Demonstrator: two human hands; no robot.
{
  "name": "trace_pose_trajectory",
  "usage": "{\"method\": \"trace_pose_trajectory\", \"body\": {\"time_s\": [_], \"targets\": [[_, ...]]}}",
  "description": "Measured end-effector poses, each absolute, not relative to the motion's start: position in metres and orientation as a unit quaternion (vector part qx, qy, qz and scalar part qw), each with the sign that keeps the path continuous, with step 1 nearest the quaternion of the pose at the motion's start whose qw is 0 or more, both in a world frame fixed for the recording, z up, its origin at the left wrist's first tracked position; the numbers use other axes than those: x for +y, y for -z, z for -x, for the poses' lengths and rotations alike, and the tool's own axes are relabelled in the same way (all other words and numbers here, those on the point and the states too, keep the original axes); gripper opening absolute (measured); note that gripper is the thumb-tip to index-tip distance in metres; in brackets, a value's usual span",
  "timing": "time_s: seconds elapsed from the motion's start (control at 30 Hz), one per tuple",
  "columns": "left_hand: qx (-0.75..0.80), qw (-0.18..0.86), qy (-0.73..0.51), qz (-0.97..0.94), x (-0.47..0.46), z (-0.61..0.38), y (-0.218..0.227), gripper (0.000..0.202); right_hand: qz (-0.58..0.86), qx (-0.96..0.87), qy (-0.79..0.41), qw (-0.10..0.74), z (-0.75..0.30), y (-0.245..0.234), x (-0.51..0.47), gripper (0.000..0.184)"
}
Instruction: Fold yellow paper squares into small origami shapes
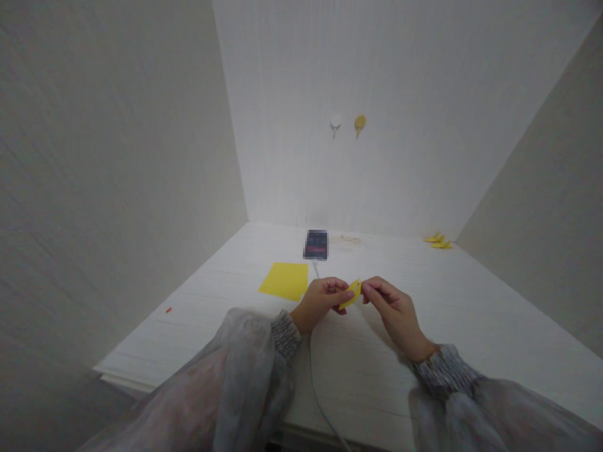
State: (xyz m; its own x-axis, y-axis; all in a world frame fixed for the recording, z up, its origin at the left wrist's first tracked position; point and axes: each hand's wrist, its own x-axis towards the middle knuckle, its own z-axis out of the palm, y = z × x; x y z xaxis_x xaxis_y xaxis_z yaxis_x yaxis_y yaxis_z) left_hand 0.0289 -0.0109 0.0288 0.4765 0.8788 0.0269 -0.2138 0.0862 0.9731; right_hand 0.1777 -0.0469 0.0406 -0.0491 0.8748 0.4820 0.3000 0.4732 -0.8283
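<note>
Between my two hands is a small folded piece of yellow paper point(350, 296), held above the white table. My left hand point(325, 298) pinches it between thumb and fingers, with a ring on one finger. My right hand point(392, 309) has thumb and forefinger pressed together at the paper's upper right tip. A flat sheet of yellow paper point(284, 280) lies on the table just left of my left hand.
A phone-like device point(316, 245), blurred out, stands at the back with a white cable point(315, 380) running to the front edge. Several folded yellow paper pieces point(439, 241) lie at the back right. A small red object point(168, 310) is at the left. Two hooks point(360, 122) are on the wall.
</note>
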Motion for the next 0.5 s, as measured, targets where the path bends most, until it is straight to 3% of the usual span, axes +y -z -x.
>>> {"method": "trace_pose_trajectory", "body": {"time_s": [0.27,0.5], "targets": [[0.286,0.672,-0.396,-0.557,-0.0117,-0.0262,-0.0281,0.031,0.41,-0.657,-0.303,0.555,-0.1763,-0.0408,-0.05,0.022],[0.208,0.737,-0.366,-0.528,-0.0103,-0.0246,-0.025,0.027,0.351,-0.712,-0.344,0.502,-0.1776,-0.0392,-0.0477,0.017]]}}
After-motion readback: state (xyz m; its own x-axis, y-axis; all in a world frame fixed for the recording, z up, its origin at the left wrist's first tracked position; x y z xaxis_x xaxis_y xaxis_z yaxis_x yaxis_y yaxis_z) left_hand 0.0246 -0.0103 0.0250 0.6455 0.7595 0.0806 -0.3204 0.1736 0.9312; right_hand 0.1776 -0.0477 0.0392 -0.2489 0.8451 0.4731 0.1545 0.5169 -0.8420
